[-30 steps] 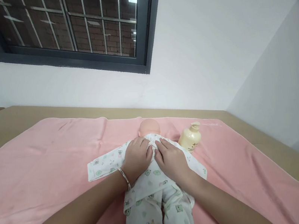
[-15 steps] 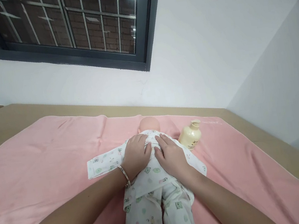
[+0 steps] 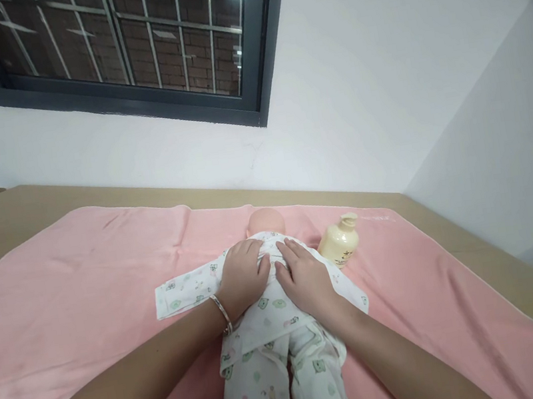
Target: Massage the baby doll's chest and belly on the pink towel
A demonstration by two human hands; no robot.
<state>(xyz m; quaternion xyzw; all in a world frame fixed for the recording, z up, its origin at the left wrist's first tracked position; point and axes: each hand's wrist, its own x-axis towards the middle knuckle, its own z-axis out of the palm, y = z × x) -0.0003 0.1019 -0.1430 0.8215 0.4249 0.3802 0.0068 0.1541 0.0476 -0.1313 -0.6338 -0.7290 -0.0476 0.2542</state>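
The rounded cream pump bottle (image 3: pixel 339 239) has unreadable dark print (image 3: pixel 345 257). Left hand (image 3: pixel 242 276) and right hand (image 3: pixel 308 282) lie flat, unclenched, on the white patterned cloth shirt (image 3: pixel 271 320).

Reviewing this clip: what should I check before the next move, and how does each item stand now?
1. Left hand resting on the shirt: ok.
2. Right hand resting on the shirt: ok.
3. Doll lying on the pink blanket: ok.
4. Bottle pump end up: ok.
5. Doll's face in view: not ok, none shows.
6. Bottle apart from the shirt: cannot tell, its base is partly hidden.
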